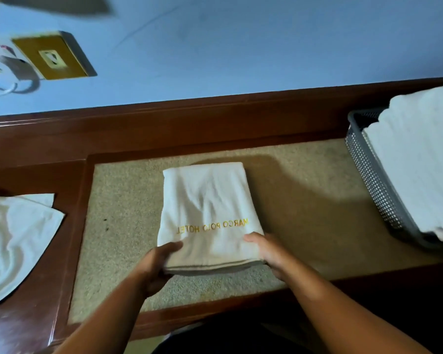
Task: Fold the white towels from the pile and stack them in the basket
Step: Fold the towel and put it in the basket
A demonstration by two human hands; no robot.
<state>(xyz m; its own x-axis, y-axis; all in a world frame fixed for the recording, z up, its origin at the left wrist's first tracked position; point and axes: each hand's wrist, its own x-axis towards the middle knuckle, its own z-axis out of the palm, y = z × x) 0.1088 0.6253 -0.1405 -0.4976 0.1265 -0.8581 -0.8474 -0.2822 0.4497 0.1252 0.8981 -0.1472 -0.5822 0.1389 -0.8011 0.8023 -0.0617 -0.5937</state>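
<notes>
A folded white towel [207, 205] with gold embroidered lettering lies in the middle of the beige counter top [304, 200]. My left hand [156, 264] grips its near left corner, thumb on top and fingers underneath. My right hand [266, 251] holds its near right corner the same way. At the right stands a grey perforated basket [368, 175] holding a stack of folded white towels [420, 162] that rises above its rim. Loose unfolded white towels [13, 236] lie at the left edge.
A dark wooden frame [79, 200] borders the beige surface, with a raised wooden ledge along the back. Behind it is a pale blue wall with a brass socket plate [53, 56] and a plugged-in white cable at the upper left.
</notes>
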